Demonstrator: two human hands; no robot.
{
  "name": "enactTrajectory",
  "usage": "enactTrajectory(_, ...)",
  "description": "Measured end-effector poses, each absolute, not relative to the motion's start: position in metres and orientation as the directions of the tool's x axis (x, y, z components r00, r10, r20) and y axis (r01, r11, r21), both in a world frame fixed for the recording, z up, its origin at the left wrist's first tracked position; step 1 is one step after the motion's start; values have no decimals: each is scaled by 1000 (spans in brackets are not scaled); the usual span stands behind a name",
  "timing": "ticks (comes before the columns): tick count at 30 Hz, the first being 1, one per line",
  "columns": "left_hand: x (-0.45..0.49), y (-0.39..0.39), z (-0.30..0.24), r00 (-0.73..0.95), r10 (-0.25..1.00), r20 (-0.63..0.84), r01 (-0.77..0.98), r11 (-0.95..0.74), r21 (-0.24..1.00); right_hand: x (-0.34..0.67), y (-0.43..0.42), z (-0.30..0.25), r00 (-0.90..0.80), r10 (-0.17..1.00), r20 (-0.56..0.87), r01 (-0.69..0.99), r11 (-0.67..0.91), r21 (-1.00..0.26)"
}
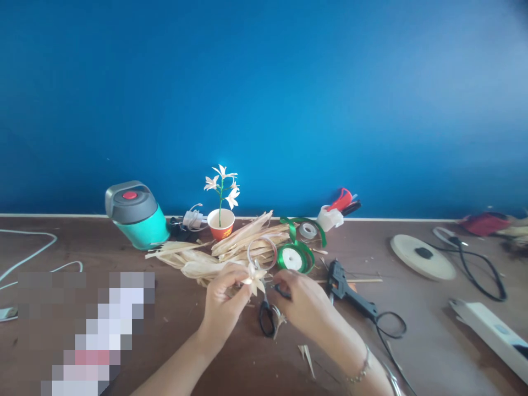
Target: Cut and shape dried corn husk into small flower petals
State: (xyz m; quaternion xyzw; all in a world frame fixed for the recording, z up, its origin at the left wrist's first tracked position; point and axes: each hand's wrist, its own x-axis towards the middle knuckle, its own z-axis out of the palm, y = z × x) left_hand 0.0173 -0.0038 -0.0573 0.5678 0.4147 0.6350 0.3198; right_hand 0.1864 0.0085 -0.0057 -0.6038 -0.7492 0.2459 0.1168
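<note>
A: Which elements made up the scene, from the largest down?

B: A blue wall formed the background, above a brown tabletop. Pale dried husks lay heaped near the centre, with a turquoise flask to their left. Behind the husks, a paper cup held a green stem bearing several pale blooms. A black glue gun lay to the right.

A: And the hands?

B: The right hand curled its fingers on one black loop of the scissors; how firmly could not be told. Just beyond it lay a green ribbon roll. The left hand pinched the smallest element, a pale flower, between thumb and fingers.

A: Where was that flower?

B: In front of the husks, between the two hands, its petals spread.
</note>
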Motion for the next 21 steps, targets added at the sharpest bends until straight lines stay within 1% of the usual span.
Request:
enactTrajectory(1, 17, -3, -59, -175, 885, 432, 56, -429, 902, 184, 5, -7, -255, 957, -139, 894, 178, -412)
enactTrajectory(3, 16, -3, -62, -203, 898, 390, 33, -392, 920, 180, -1, -10, -273, 948, -165, 934, 220, -281)
enactTrajectory(5, 16, -3, -63, -204, 910, 361, 15, -366, 930, 177, -6, -13, -275, 948, -163, 947, 238, -214)
enactTrajectory(7, 16, -4, -62, -195, 917, 349, 12, -353, 936, 176, -8, -15, -257, 952, -163, 957, 228, -177)
enactTrajectory(10, 17, -5, -59, -191, 914, 358, 33, -359, 933, 176, -7, -15, -237, 946, -219, 966, 206, -156)
enactTrajectory(13, 17, -6, -56, -192, 906, 378, 58, -374, 926, 178, -5, -14, -255, 933, -254, 963, 222, -149)
enactTrajectory(17, 18, -6, -53, -184, 906, 382, 82, -373, 924, 181, -2, -11, -278, 928, -248, 957, 244, -158)
enactTrajectory(21, 18, -6, -56, -206, 888, 412, 104, -398, 911, 187, -1, -6, -278, 939, -203, 952, 241, -189)
